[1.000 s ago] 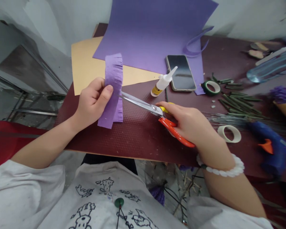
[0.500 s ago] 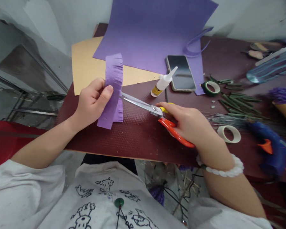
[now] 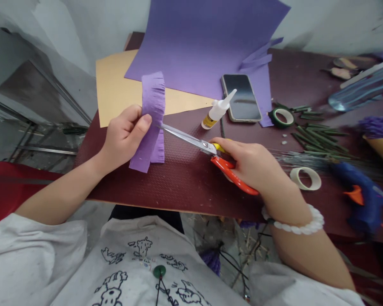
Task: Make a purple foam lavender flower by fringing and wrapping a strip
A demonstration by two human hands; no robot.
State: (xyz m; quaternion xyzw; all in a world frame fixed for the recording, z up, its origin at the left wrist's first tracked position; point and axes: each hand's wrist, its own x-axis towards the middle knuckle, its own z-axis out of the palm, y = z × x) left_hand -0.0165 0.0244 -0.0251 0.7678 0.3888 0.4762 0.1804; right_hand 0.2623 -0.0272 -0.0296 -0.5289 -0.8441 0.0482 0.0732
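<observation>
Between thumb and fingers, my left hand (image 3: 127, 134) pinches a purple paper strip (image 3: 153, 95) held up above the table. Short cuts make a fringe along the strip's right edge, and its lower part folds behind, with more fringe showing there. My right hand (image 3: 250, 163) is closed around the red and yellow handles of a pair of scissors (image 3: 188, 139). The blades point left, and their tips meet the strip's right edge just beside my left thumb. Whether the tips are slightly parted is hard to make out.
Behind the strip lie a tan sheet (image 3: 115, 85) and a large purple sheet (image 3: 204, 42). A glue bottle (image 3: 215, 114) stands before a phone (image 3: 241, 97). Rightward are green tape (image 3: 282, 117), several green stems (image 3: 319, 138), a white tape roll (image 3: 305, 178) and a blue glue gun (image 3: 357, 191).
The scissors and my right hand have shifted very slightly left. Loose purple strips at the large sheet's right edge have changed position. My left hand keeps its hold on the strip.
</observation>
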